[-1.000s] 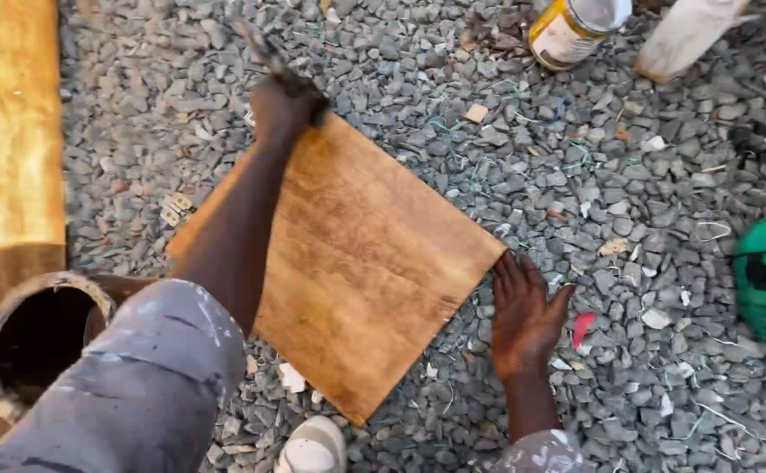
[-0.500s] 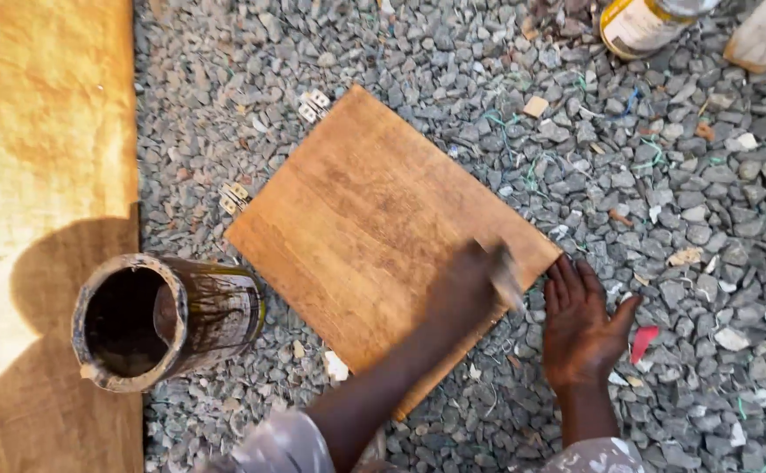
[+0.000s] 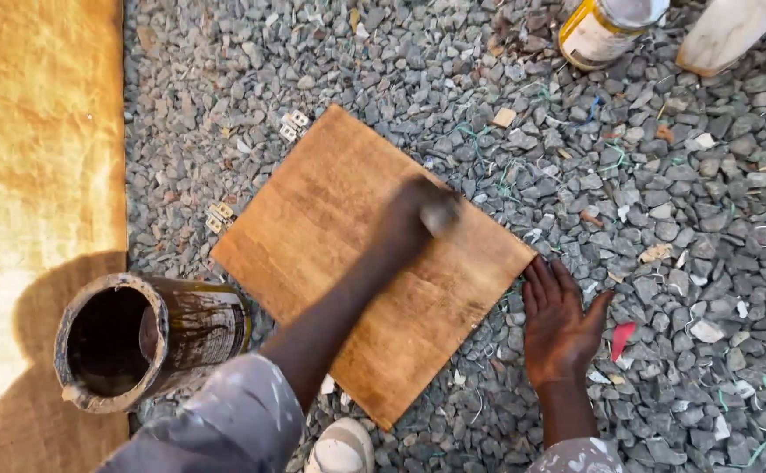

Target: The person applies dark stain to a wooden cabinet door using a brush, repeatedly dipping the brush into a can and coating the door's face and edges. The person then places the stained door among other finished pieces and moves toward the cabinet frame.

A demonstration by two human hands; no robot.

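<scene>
- Board position: the square, brown-stained wooden board (image 3: 374, 263) lies flat on the grey gravel (image 3: 663, 219), turned so its corners point up, down, left and right in the head view; one diagonal runs from the far corner toward the person's feet.
- The left hand (image 3: 418, 219) is over the right half of the board, close to its right-hand corner, with the forearm reaching diagonally across the wood. It is motion-blurred and closed around a small pale thing, perhaps a rag or brush; which one cannot be told.
- The right hand (image 3: 562, 320) rests palm down with fingers spread on the gravel, just beside the board's lower-right edge, fingertips about touching that edge. It holds nothing.
- So the board lies to the left of the right hand and directly beneath the left, which is the one on it.
- A dark, stain-streaked open can (image 3: 151, 337) stands near the board's left corner, beside a large yellow-brown stained sheet (image 3: 41, 175).
- A white-and-yellow tin (image 3: 606, 31) sits well apart at the far right.
- A pale shoe toe (image 3: 339, 447) shows by the near corner.
</scene>
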